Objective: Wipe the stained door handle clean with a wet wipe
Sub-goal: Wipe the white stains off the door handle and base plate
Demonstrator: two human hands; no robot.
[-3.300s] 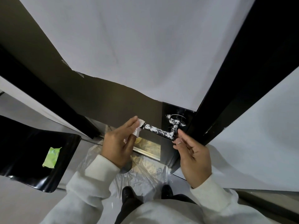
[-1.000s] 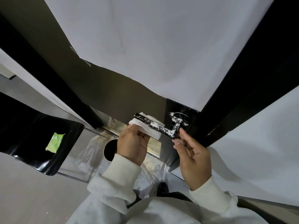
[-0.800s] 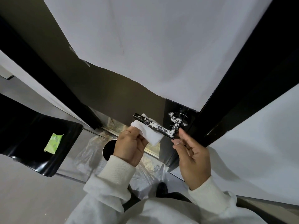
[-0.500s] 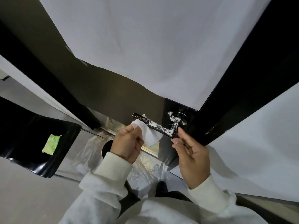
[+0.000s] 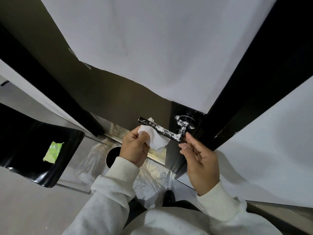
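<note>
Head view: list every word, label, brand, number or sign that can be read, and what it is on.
No text can be read.
Green packet on the black chair seat: any print is too blurred to read.
White sheets on the door: blank.
Door handle and white wipe: white smears only, no lettering.

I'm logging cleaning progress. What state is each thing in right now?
door handle: level, mostly smeared white.
wet wipe: unfolded, draped under the lever.
left hand: pinches the wipe.
right hand: fingertips at the lever's bend.
green wipe pack: flat on the black chair.
</note>
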